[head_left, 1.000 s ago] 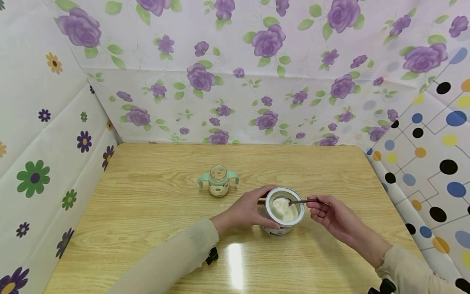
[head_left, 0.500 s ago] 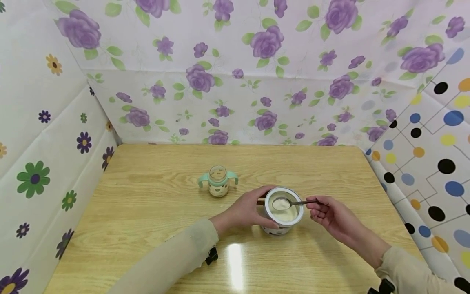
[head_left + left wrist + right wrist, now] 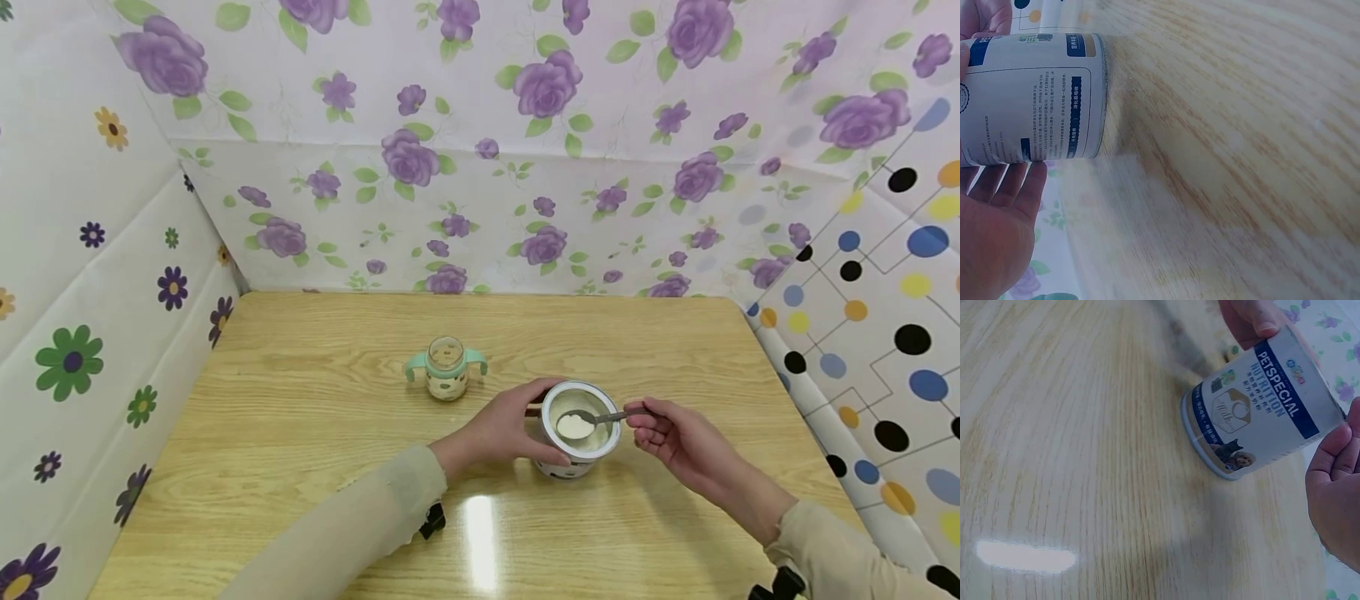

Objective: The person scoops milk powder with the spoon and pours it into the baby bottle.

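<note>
A tin of pet milk powder point(image 3: 564, 471) stands on the table, its top uncovered and pale powder inside. My left hand point(image 3: 510, 427) grips its left side, thumb in front and fingers round the back. In the left wrist view the label point(image 3: 1035, 106) faces the camera, with fingers point(image 3: 1025, 190) along the wall. My right hand point(image 3: 686, 446) pinches the handle of a metal spoon point(image 3: 615, 415). The spoon's bowl is over the tin's mouth and carries white powder point(image 3: 576, 427). In the right wrist view the tin's printed front point(image 3: 1266, 403) hides the spoon's bowl.
A baby bottle point(image 3: 447, 382) with two mint-green handles stands, lidless, left of and behind the tin. The wooden table point(image 3: 315, 367) is bounded by a flowered sheet point(image 3: 480, 208) behind and patterned sheets at both sides.
The spoon's bowl, earlier buried in a white mound, has come into sight with powder in it, and the load looks smaller. Both hands have hardly moved; the bottle stays put.
</note>
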